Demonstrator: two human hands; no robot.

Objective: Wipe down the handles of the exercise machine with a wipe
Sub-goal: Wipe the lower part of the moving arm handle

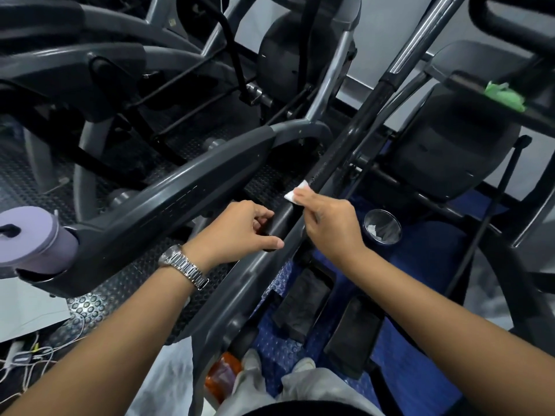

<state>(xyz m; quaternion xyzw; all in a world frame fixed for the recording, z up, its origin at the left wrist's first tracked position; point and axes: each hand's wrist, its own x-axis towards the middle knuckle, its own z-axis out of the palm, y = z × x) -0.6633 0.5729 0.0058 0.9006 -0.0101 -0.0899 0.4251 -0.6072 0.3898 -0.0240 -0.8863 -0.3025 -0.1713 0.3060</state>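
A long black handle (345, 145) of the exercise machine runs diagonally from the centre up to the right. My right hand (330, 223) holds a small white wipe (297, 192) against the handle's left side. Its fingers lie over the bar. My left hand (240, 232), with a metal watch at the wrist, grips the lower end of the same handle, thumb below and fingers curled round it.
A grey curved side rail (180, 202) ends in a cup holder with a lilac tumbler (33, 238) at left. A second cup holder (383, 226) sits right of my hands. Black pedals (303, 304) lie below on blue flooring. A green cloth (506, 96) lies upper right. Cables trail at lower left.
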